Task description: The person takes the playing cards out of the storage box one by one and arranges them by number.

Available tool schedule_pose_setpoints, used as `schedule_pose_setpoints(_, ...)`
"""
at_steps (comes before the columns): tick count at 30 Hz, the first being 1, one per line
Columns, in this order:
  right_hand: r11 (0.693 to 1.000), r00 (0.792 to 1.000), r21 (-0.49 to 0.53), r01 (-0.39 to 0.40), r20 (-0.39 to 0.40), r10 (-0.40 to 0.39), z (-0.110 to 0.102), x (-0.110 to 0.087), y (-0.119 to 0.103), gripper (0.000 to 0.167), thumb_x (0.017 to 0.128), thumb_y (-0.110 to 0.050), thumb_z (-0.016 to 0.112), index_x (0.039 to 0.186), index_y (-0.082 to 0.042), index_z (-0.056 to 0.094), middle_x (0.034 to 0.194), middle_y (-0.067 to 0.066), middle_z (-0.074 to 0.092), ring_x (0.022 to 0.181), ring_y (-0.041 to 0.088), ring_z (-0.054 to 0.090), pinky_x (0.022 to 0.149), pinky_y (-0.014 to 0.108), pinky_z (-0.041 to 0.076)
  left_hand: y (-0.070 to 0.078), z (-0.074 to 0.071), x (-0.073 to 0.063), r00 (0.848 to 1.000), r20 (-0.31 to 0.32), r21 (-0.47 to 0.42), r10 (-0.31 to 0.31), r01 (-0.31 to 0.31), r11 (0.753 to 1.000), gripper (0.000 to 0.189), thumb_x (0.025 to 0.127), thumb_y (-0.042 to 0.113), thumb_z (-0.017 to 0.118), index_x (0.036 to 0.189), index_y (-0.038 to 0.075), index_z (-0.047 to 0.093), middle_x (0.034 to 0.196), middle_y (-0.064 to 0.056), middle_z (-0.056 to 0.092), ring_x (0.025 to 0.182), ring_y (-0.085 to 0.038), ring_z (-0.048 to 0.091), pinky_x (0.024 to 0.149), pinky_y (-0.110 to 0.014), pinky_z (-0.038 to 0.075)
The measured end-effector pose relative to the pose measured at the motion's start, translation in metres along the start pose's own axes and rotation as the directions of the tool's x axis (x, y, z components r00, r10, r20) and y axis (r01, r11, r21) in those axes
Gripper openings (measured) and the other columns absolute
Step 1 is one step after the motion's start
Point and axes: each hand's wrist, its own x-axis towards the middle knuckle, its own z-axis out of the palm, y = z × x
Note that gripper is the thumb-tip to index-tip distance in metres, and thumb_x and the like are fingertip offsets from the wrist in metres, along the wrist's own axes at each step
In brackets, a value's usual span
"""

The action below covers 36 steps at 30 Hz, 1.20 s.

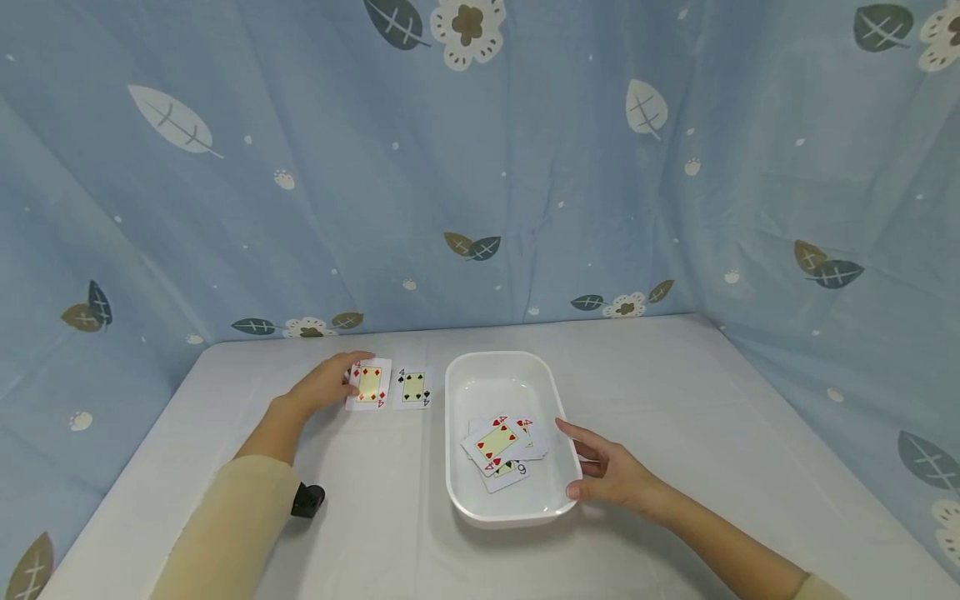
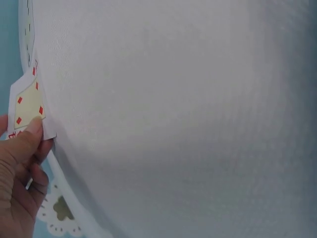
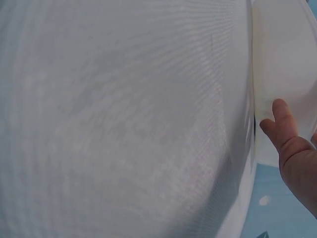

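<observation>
My left hand (image 1: 327, 382) pinches a four of diamonds playing card (image 1: 369, 384) at its left side, thumb on the face in the left wrist view. Just right of it on the table lies a four of spades (image 1: 413, 387). My right hand (image 1: 611, 472) holds the right side of a white tray (image 1: 459, 479), thumb at the rim near the front corner. Two of its fingers (image 3: 282, 119) lie along the outer wall in the right wrist view. Inside the tray, a four of hearts (image 1: 497, 443) overlaps another red heart card and a black-suited card (image 1: 507, 475).
A white cloth covers the table (image 1: 360, 517). Behind it and along the sides hangs a blue curtain (image 1: 510, 183) printed with leaves and flowers. A small black device (image 1: 307, 500) shows beside the left sleeve (image 1: 232, 521).
</observation>
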Motion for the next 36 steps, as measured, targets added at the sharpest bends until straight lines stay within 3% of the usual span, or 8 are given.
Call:
schedule_pose_setpoints(6, 1.0, 1.0, -0.002, 0.012, 0.006, -0.012, 0.0, 0.0, 0.001, 0.087, 0.081, -0.007, 0.074, 0.149, 0.0, 0.02, 0.143, 0.039, 0.027, 0.12, 0.048, 0.048, 0.084, 0.034, 0.053, 0.006, 0.002, 0.001, 0.999, 0.001, 0.031, -0.036, 0.036, 0.999, 0.064, 0.083, -0.001, 0.067, 0.141, 0.004, 0.04, 0.135, -0.03, 0.043, 0.118, -0.042, 0.046, 0.098, -0.057, 0.037)
schedule_pose_setpoints(12, 1.0, 1.0, -0.012, 0.0, -0.002, 0.0, 0.001, 0.001, 0.001, 0.087, 0.08, -0.006, 0.074, 0.149, -0.001, 0.021, 0.143, 0.037, 0.028, 0.12, 0.047, 0.049, 0.084, 0.034, 0.053, 0.004, 0.005, 0.0, 0.997, -0.006, -0.004, -0.082, 0.082, 0.997, 0.063, 0.084, 0.002, 0.067, 0.141, 0.006, 0.041, 0.113, -0.02, 0.055, 0.094, -0.029, 0.049, 0.083, -0.047, 0.042)
schedule_pose_setpoints(16, 1.0, 1.0, 0.0, 0.01, 0.007, -0.01, 0.0, 0.001, 0.001, 0.087, 0.081, -0.006, 0.074, 0.149, 0.0, 0.02, 0.143, 0.038, 0.027, 0.121, 0.049, 0.047, 0.085, 0.034, 0.053, 0.005, 0.007, 0.0, 0.995, 0.004, -0.018, -0.102, 0.102, 0.995, 0.061, 0.085, 0.0, 0.065, 0.141, 0.003, 0.04, 0.107, -0.02, 0.051, 0.09, -0.028, 0.048, 0.082, -0.046, 0.042)
schedule_pose_setpoints(20, 1.0, 1.0, 0.004, 0.023, 0.014, -0.023, 0.0, 0.0, 0.002, 0.087, 0.081, -0.007, 0.073, 0.149, 0.001, 0.019, 0.143, 0.039, 0.025, 0.122, 0.05, 0.045, 0.085, 0.034, 0.053, 0.007, 0.007, 0.0, 0.988, 0.007, -0.009, -0.157, 0.158, 0.987, 0.058, 0.087, 0.002, 0.063, 0.14, 0.002, 0.04, 0.115, -0.025, 0.047, 0.097, -0.032, 0.049, 0.089, -0.051, 0.043)
schedule_pose_setpoints(25, 1.0, 1.0, -0.012, 0.014, 0.003, -0.014, -0.001, 0.0, 0.002, 0.086, 0.082, -0.006, 0.073, 0.149, 0.0, 0.02, 0.144, 0.038, 0.027, 0.122, 0.049, 0.046, 0.085, 0.033, 0.053, 0.012, 0.007, 0.001, 0.98, -0.035, 0.026, -0.198, 0.199, 0.98, 0.057, 0.085, 0.005, 0.067, 0.137, 0.002, 0.044, 0.124, -0.027, 0.044, 0.113, -0.041, 0.048, 0.094, -0.059, 0.04)
schedule_pose_setpoints(29, 1.0, 1.0, -0.027, 0.003, -0.009, -0.003, -0.001, 0.0, 0.002, 0.085, 0.081, -0.006, 0.073, 0.149, -0.002, 0.021, 0.144, 0.037, 0.028, 0.121, 0.047, 0.048, 0.084, 0.034, 0.053, 0.011, 0.008, 0.002, 0.981, -0.055, -0.023, -0.188, 0.187, 0.982, 0.058, 0.084, 0.005, 0.068, 0.137, 0.0, 0.044, 0.12, -0.024, 0.048, 0.108, -0.038, 0.051, 0.093, -0.055, 0.042)
schedule_pose_setpoints(36, 1.0, 1.0, -0.017, 0.005, -0.002, -0.005, -0.001, 0.001, 0.002, 0.086, 0.081, -0.007, 0.074, 0.149, -0.002, 0.021, 0.144, 0.037, 0.027, 0.122, 0.048, 0.046, 0.085, 0.035, 0.053, 0.001, 0.009, 0.002, 0.989, -0.096, -0.18, -0.115, 0.096, 0.979, 0.062, 0.086, 0.008, 0.067, 0.14, -0.003, 0.038, 0.117, -0.022, 0.054, 0.095, -0.029, 0.053, 0.081, -0.041, 0.045)
